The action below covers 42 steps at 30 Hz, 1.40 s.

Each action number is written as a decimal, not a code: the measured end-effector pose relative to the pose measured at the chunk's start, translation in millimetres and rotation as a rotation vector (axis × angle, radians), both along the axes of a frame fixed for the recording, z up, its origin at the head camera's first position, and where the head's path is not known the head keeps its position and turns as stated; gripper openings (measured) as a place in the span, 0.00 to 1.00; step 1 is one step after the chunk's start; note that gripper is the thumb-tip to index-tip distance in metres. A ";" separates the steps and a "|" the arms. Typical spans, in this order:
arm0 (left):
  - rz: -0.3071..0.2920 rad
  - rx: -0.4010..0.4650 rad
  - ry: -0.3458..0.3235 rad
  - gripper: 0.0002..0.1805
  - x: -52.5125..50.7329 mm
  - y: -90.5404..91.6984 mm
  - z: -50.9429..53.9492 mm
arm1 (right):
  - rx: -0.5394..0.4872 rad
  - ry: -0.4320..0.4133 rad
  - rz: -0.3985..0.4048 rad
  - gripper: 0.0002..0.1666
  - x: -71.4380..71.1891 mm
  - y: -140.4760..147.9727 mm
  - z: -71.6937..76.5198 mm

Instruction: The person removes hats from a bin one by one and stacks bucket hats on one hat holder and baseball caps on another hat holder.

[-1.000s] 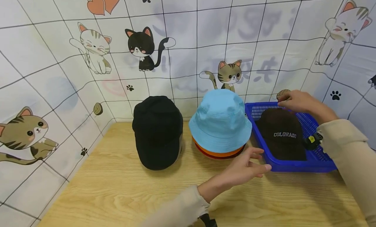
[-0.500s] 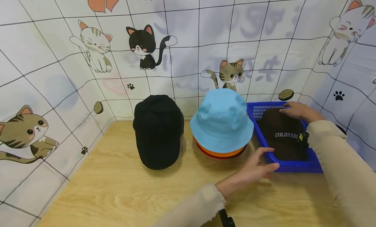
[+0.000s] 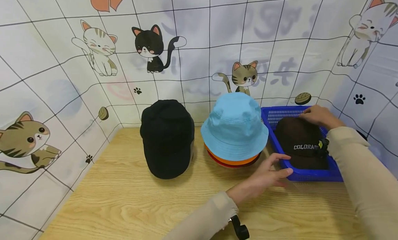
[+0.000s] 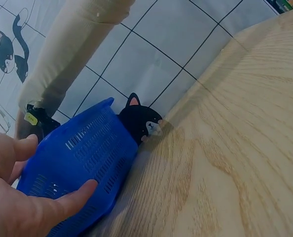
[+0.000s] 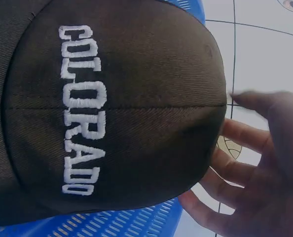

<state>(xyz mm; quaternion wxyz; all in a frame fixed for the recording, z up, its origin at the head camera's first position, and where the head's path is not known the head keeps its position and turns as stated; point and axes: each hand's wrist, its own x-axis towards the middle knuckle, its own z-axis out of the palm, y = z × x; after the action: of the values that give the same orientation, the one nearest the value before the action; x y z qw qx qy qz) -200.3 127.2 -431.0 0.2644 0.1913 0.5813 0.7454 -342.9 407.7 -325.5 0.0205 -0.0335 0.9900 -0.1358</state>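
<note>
A dark brown baseball cap (image 3: 296, 134) with white COLORADO lettering lies in a blue plastic basket (image 3: 314, 176), its brim toward the front. My right hand (image 3: 320, 115) is at the back of the cap's crown. In the right wrist view, the fingers of that right hand (image 5: 265, 163) reach the crown's rear edge, with the thumb apart from them. My left hand (image 3: 264, 178) is beside the basket's front left corner, thumb and fingers spread, fingertips at its wall. Whether they press on it is hard to tell.
Left of the basket stands a stack of bucket hats, light blue (image 3: 234, 129) on top, orange and dark red below. A black cap (image 3: 168, 140), with a tan edge showing beneath, sits farther left on the wooden table (image 3: 124, 198). A cat-patterned wall covering (image 3: 196, 60) borders the table.
My right hand has come down from above the basket's back rim to the cap. The cap has shifted slightly right and toward the front. My left hand has moved right, to the basket's corner.
</note>
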 end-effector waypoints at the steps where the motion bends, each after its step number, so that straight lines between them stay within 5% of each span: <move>1: 0.005 0.001 0.000 0.18 -0.7 0.9 -0.4 | -0.003 -0.013 -0.010 0.44 1.0 -0.4 0.7; 5: 0.038 0.009 0.002 0.14 -3.1 4.9 -2.3 | -0.006 -0.025 -0.024 0.48 3.0 -1.3 1.8; 10: 0.065 0.003 -0.018 0.14 -2.7 5.2 -1.3 | -0.005 0.035 0.000 0.39 4.6 -3.6 7.4; 18: 0.022 0.022 -0.047 0.14 -6.6 1.9 -0.2 | 0.029 0.154 0.029 0.33 14.1 -12.7 21.1; 24: 0.011 0.005 -0.060 0.13 -9.6 0.5 -1.7 | 0.116 0.162 0.044 0.33 29.0 -16.4 35.7; 37: 0.051 -0.016 -0.027 0.13 -9.0 3.2 -2.4 | 0.082 0.373 -0.059 0.32 60.9 -29.4 73.8; 42: 0.071 -0.024 -0.019 0.13 -9.8 4.3 -2.5 | 0.011 0.533 -0.122 0.31 69.7 -39.5 92.9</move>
<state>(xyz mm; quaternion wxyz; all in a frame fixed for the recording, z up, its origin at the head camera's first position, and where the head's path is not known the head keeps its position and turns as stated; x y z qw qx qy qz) -210.1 131.5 -433.5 0.2455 0.1600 0.5942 0.7490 -273.2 368.2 -232.6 -0.2490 -0.0082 0.9613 -0.1177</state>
